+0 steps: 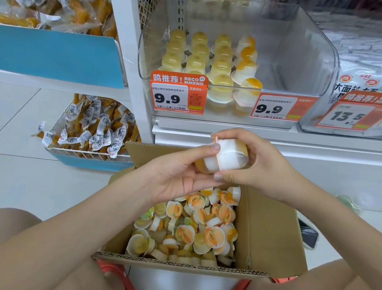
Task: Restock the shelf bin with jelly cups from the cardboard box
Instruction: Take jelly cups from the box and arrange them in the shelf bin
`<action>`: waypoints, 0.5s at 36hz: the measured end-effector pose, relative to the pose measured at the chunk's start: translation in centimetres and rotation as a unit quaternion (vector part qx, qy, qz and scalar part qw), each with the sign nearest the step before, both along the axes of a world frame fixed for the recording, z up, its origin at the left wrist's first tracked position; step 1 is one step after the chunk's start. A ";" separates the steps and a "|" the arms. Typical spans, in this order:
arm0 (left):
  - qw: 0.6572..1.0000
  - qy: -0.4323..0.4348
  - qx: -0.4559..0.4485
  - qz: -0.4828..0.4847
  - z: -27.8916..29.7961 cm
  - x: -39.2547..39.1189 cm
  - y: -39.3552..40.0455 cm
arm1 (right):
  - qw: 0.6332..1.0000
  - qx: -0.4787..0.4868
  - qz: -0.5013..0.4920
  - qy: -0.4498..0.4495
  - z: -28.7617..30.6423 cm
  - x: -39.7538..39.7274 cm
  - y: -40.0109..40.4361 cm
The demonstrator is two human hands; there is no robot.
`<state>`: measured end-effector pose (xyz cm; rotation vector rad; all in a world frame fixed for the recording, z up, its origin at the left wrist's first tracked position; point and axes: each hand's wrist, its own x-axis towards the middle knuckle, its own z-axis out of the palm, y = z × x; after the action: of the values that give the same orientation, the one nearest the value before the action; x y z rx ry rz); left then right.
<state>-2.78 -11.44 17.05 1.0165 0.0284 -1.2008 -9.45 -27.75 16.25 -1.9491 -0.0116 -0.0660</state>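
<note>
Both hands meet above the cardboard box (270,231). Left hand (178,176) and right hand (254,163) pinch jelly cups (228,157) (fingers clamped round them), below the shelf bin (310,69).

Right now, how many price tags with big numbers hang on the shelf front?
3. One 9.9 tag at the clear bin's left, a second 9.9 tag at its right, and a 13.5 tag farther right.

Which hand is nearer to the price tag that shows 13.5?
The right hand. It holds jelly cups below and left of the 13.5 tag; the left hand is farther left, over the cardboard box.
</note>
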 end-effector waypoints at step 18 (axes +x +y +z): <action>0.673 -0.670 0.312 -0.041 1.0 7.1 0.2 | 0.878 -0.408 -0.248 0.007 11.1 13.1 -11.8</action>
<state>4.29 -11.27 18.02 2.3417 -0.8278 -0.2163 3.63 -39.59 27.34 -2.7528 0.5568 -0.4487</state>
